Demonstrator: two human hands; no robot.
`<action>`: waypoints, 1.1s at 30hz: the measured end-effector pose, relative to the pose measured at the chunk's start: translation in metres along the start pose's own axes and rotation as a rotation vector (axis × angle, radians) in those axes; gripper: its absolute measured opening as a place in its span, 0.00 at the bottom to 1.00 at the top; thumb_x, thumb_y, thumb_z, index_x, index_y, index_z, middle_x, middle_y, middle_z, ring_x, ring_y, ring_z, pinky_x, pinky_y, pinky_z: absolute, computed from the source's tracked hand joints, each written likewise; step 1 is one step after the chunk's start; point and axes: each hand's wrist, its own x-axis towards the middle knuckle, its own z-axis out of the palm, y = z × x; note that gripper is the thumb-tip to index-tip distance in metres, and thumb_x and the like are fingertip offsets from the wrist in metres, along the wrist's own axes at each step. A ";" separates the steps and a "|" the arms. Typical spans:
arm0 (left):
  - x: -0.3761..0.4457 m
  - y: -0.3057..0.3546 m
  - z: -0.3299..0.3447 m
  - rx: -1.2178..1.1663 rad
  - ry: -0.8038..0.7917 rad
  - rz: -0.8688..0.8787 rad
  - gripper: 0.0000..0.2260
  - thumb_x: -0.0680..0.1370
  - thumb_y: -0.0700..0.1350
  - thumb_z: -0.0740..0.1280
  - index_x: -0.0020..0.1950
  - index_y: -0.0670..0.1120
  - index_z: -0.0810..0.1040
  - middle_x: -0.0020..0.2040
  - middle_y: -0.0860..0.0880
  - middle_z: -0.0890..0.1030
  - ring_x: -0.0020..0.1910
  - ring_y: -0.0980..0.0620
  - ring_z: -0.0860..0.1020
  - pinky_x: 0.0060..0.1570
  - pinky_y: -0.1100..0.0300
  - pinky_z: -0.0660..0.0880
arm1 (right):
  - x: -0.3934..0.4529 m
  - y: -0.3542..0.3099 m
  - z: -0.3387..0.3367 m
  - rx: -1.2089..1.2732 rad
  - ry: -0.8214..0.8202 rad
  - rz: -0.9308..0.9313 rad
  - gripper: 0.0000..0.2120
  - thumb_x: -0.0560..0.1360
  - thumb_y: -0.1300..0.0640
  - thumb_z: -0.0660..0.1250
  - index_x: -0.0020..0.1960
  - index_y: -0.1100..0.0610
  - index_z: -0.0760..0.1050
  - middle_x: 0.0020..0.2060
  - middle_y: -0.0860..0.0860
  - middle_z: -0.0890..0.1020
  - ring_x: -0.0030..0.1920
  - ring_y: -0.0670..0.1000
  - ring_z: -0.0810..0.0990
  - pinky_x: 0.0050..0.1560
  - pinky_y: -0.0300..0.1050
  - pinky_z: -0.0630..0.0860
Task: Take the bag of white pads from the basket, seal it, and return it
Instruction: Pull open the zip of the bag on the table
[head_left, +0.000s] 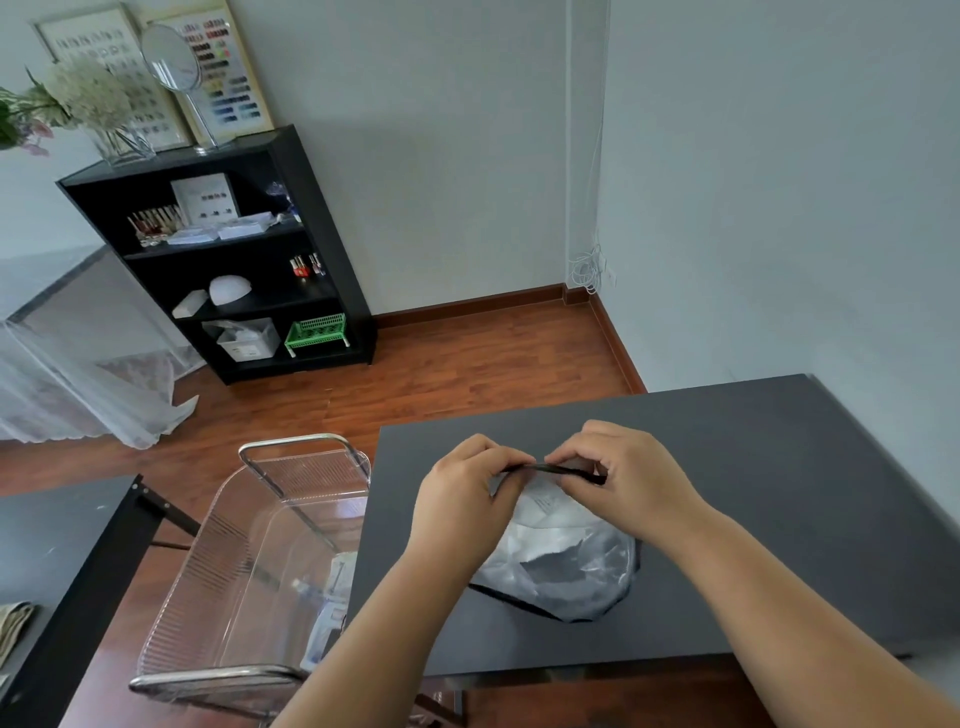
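A clear plastic bag of white pads (561, 561) with a black zip strip along its top lies on the dark grey table (753, 493). My left hand (467, 499) pinches the left part of the strip. My right hand (623, 473) pinches the strip just to the right of it, thumbs and fingers pressed together. The two hands almost touch above the bag. The clear plastic basket (270, 561) with metal handles stands to the left of the table, lower down, with a few packets in its bottom.
A second dark table (57, 551) sits at the far left. A black shelf unit (234, 249) with small items and a green crate stands against the back wall. White net fabric (78, 395) lies on the wooden floor. The wall runs close along the table's right side.
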 end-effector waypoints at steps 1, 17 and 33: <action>0.001 -0.001 -0.001 0.001 0.032 -0.004 0.05 0.74 0.44 0.74 0.48 0.52 0.86 0.41 0.56 0.81 0.39 0.58 0.79 0.39 0.59 0.77 | 0.000 0.002 -0.002 0.041 -0.024 0.044 0.06 0.69 0.51 0.76 0.45 0.45 0.83 0.36 0.42 0.77 0.37 0.43 0.78 0.37 0.39 0.74; -0.025 0.017 0.010 0.113 -0.182 0.057 0.28 0.71 0.76 0.56 0.63 0.61 0.73 0.75 0.58 0.62 0.71 0.55 0.64 0.69 0.53 0.60 | 0.014 -0.014 -0.018 0.481 0.185 0.492 0.07 0.70 0.58 0.73 0.39 0.46 0.84 0.33 0.44 0.84 0.26 0.47 0.82 0.30 0.33 0.75; -0.002 0.003 0.021 0.065 -0.029 0.279 0.10 0.74 0.45 0.74 0.55 0.49 0.84 0.66 0.48 0.77 0.61 0.47 0.77 0.60 0.51 0.73 | 0.006 -0.017 -0.022 0.708 -0.006 0.521 0.03 0.71 0.58 0.75 0.39 0.52 0.86 0.28 0.50 0.83 0.28 0.45 0.79 0.32 0.34 0.75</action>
